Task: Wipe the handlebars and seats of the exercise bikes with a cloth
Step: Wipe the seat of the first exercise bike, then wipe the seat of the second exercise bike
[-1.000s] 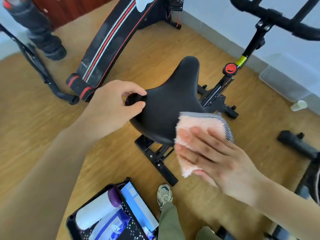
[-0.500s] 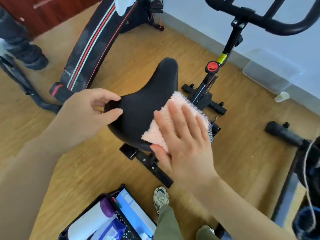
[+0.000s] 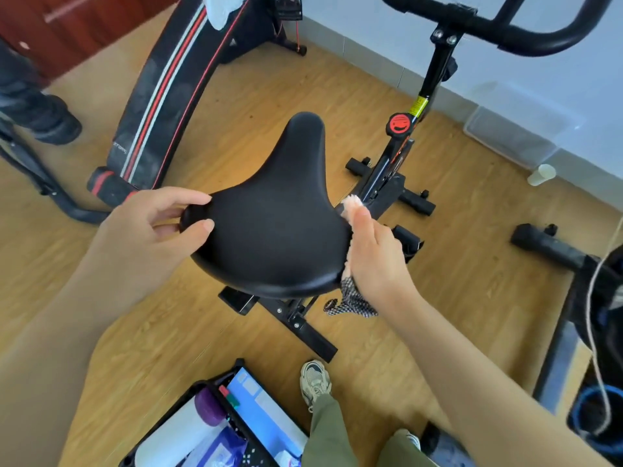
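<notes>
The exercise bike's black seat (image 3: 276,230) fills the middle of the view, nose pointing away from me. My left hand (image 3: 158,227) pinches the seat's rear left corner between thumb and fingers. My right hand (image 3: 374,261) lies flat against the seat's right side and presses a pink cloth (image 3: 351,203) to it. The cloth's checked edge hangs below the hand; most of the cloth is hidden behind my palm. The bike's black handlebar (image 3: 505,32) runs across the upper right, above a red knob (image 3: 399,124) on the frame.
A black bench with red and white stripes (image 3: 168,89) leans at upper left, beside another person's boot (image 3: 50,126). An open bag (image 3: 215,426) holding a white bottle lies near my shoe (image 3: 313,382). A plastic cup (image 3: 541,175), a clear box (image 3: 512,136) and another machine's foot (image 3: 553,244) are at right.
My right hand slid the cloth from the seat's rear right edge across its top and down onto its right side. My left hand kept its pinch on the seat.
</notes>
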